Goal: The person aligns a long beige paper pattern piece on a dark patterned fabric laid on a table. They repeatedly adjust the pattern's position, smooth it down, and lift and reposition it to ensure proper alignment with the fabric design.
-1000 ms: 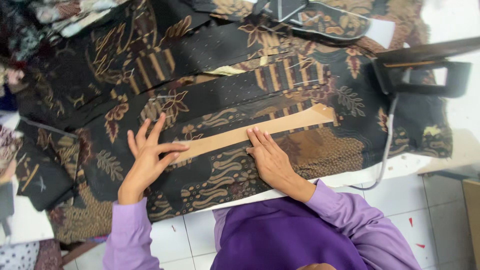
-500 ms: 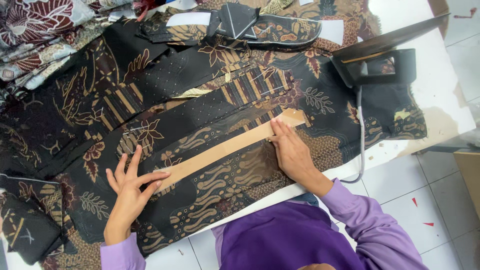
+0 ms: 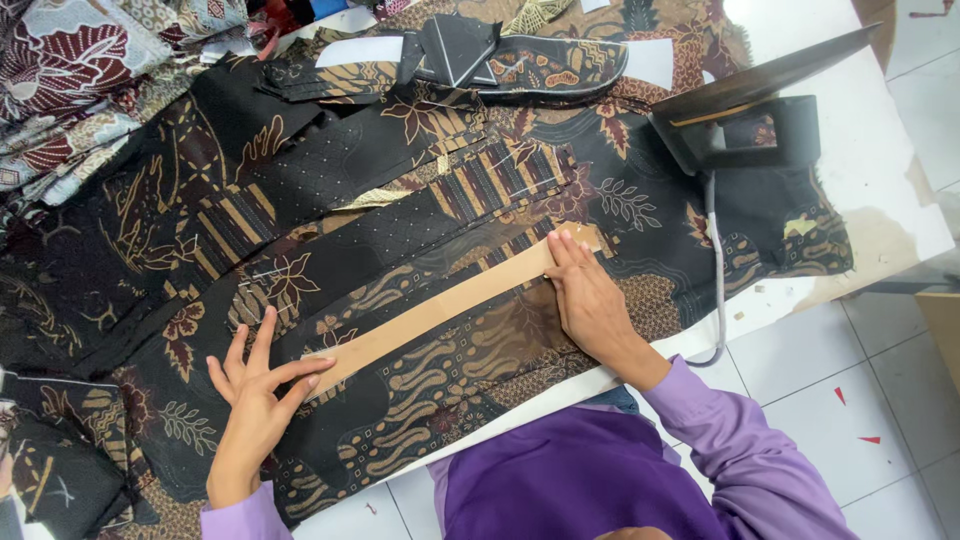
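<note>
A long tan cardboard strip (image 3: 440,305) lies slantwise on black patterned batik fabric (image 3: 330,250) spread over the white table (image 3: 880,190). My left hand (image 3: 258,385) lies flat with fingers spread, its fingertips on the strip's lower left end. My right hand (image 3: 585,295) presses flat on the strip's upper right end, fingers together. Neither hand grips anything. Purple sleeves cover both my forearms.
A black clothes iron (image 3: 745,115) stands at the table's right, its grey cord (image 3: 716,270) hanging over the front edge. Folded fabric pieces (image 3: 490,55) lie at the far side, and heaps of patterned cloth (image 3: 70,70) fill the far left. White tiled floor (image 3: 850,380) lies below right.
The view has shifted so the table sits more to the right. My hands have slid further apart along the strip, the left to its lower end, the right to its upper end.
</note>
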